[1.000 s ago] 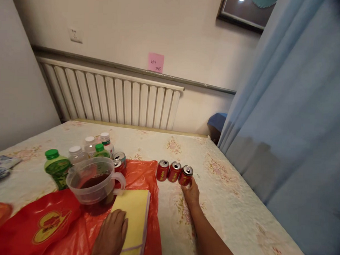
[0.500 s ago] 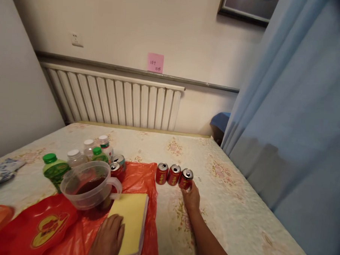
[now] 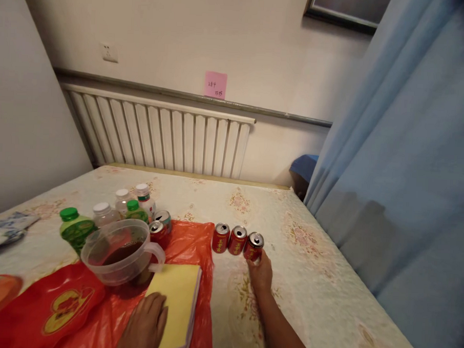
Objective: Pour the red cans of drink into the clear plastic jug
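Three opened red cans stand in a row on the floral tablecloth; my right hand (image 3: 261, 274) has its fingers around the rightmost red can (image 3: 254, 246), which leans slightly. The other two red cans (image 3: 229, 238) stand upright just left of it. My left hand (image 3: 144, 325) rests flat on the near left edge of a yellow folded cloth (image 3: 176, 300), which lies on a red plastic bag (image 3: 190, 239). A clear plastic jug (image 3: 118, 250) holding dark liquid stands just beyond the cloth.
Green-capped and white-capped bottles (image 3: 99, 217) and two more cans (image 3: 159, 226) cluster behind the jug. A red printed bag (image 3: 57, 305) lies at the near left. A white radiator (image 3: 160, 137) runs along the far wall; a blue curtain (image 3: 409, 166) hangs on the right.
The view has shifted slightly. My right hand stays on the rightmost can and my left hand stays on the yellow cloth, sliding a little nearer to me.
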A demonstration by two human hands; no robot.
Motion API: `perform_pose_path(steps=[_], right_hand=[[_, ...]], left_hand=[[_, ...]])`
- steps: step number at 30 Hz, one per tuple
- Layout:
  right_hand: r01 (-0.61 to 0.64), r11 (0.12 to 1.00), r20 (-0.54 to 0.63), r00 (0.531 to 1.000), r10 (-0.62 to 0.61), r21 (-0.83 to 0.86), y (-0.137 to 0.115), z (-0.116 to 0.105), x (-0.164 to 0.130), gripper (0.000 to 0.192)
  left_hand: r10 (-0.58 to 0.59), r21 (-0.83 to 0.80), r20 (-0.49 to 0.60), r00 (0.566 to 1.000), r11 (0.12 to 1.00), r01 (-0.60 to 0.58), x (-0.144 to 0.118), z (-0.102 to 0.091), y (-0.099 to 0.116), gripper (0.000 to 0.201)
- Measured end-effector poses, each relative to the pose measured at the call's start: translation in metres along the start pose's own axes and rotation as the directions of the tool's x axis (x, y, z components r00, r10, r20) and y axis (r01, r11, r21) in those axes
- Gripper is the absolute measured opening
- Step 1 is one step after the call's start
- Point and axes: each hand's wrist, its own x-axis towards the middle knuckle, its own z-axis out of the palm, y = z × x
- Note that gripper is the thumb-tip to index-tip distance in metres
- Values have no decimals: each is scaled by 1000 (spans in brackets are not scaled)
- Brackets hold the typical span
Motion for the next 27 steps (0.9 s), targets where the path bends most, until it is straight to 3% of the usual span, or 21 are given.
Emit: perform_pose_path(steps=[18,27], right_hand=[[1,1000,-11,1000,-1,19,6,3,0,55],[-64,997,-9,998,64,36,16,-3,-14,71]], left_hand=[[-28,-2,26,999,1000,28,1,-5,6,23],[-48,13,81,996,999,47,6,-30,27,20]])
